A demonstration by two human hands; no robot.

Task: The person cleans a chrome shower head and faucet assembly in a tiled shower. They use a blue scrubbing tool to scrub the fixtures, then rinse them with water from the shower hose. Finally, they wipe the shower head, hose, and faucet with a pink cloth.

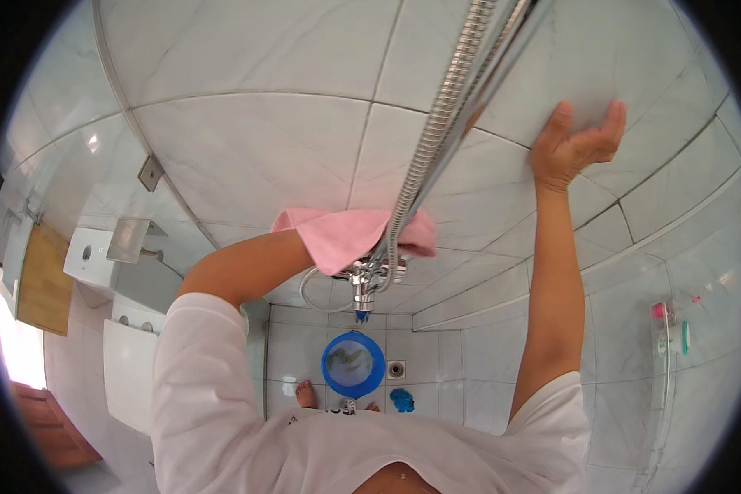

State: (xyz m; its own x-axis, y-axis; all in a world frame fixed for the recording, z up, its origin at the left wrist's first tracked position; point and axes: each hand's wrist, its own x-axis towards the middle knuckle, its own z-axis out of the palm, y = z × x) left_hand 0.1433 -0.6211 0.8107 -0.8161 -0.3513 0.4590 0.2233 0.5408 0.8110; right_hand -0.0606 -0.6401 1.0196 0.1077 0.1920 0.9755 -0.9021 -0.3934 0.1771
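A pink cloth (346,234) drapes over my left hand and wrist, hiding the fingers. My left forearm (253,262) reaches in under it from the left. The cloth lies behind the ribbed metal shower hose (435,129) and the upright chrome shower pipe (500,68), just above the chrome mixer tap (363,278); it shows on both sides of them. On the right, my right hand (574,142) is raised at the marbled wall tiles (272,154), its fingers apart and holding nothing. Whether it touches the tiles is unclear.
On the floor below the tap stands a blue basin (375,386) of cloudy water with a greenish thing inside. A floor drain (396,369) and a crumpled blue item (402,400) lie beside it. Left are a glass panel (68,160) and a toilet (126,370); right, a wall rack (665,352).
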